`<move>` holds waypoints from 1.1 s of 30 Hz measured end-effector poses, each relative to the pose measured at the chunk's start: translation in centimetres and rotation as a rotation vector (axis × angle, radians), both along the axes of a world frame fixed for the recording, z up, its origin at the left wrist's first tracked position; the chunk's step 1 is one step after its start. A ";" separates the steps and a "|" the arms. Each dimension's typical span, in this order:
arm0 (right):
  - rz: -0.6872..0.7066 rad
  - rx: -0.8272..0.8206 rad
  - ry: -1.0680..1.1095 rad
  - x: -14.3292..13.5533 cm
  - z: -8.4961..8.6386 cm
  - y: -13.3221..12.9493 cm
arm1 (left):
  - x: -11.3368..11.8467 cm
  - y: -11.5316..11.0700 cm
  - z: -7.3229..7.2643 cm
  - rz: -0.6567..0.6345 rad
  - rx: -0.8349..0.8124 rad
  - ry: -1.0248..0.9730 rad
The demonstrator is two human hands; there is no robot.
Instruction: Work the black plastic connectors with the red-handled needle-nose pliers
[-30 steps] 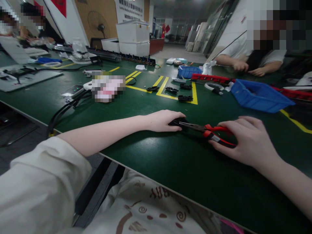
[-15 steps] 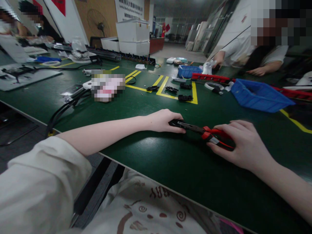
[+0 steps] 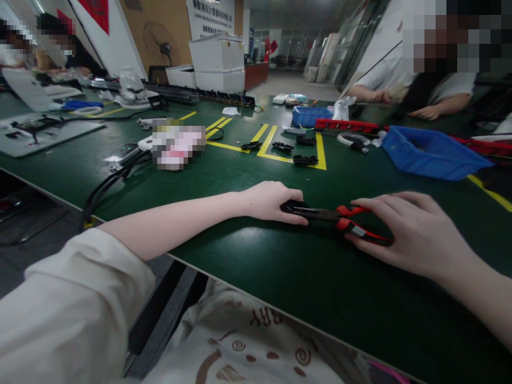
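Observation:
My left hand point(image 3: 276, 202) is closed around a small black part point(image 3: 291, 207) above the green tabletop point(image 3: 256, 256). My right hand point(image 3: 412, 229) grips long-nose pliers point(image 3: 348, 220) by their red and black handles, which are spread apart. The jaws of the pliers point left and reach the black part at my left fingertips. Whether they pinch it cannot be made out. Farther back, several similar black parts point(image 3: 282, 146) lie on and around the yellow tape marking.
A blue bin point(image 3: 434, 154) stands at the right, a smaller blue basket point(image 3: 312, 116) behind it. Black cables point(image 3: 108, 181) and a blurred pink item point(image 3: 182, 149) lie at the left. Across the table sits another person, hands point(image 3: 426, 112) on the tabletop.
My right hand has shifted slightly right with the pliers, and their handles look more widely spread. My left hand keeps its hold on the black part, almost in place.

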State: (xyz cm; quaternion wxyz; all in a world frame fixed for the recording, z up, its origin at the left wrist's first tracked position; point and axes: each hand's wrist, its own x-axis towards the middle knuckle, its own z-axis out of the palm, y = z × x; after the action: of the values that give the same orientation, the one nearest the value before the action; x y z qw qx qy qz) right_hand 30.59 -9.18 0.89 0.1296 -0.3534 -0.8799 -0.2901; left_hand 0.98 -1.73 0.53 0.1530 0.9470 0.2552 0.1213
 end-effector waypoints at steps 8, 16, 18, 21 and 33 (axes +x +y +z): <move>-0.035 -0.170 0.087 -0.1 -0.4 0.3 | -0.2 0.0 0.1 -0.003 0.027 0.026; -0.045 -0.240 0.146 0.2 -0.7 0.2 | -0.3 0.0 0.3 -0.015 0.025 0.040; -0.023 -0.242 0.156 0.2 -0.7 0.1 | -0.3 0.0 0.3 -0.018 0.031 0.040; -0.005 -0.212 0.153 -0.1 -0.7 0.0 | -0.4 0.0 0.2 -0.031 0.035 0.031; 0.027 0.036 0.076 -0.7 -0.5 -0.4 | -0.4 0.2 0.2 -0.045 0.001 0.022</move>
State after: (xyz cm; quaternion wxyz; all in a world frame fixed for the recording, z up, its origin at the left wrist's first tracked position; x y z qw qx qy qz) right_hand 29.86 -9.59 0.43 0.1731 -0.3501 -0.8735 -0.2905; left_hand 0.59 -1.57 0.72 0.1523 0.9539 0.2354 0.1075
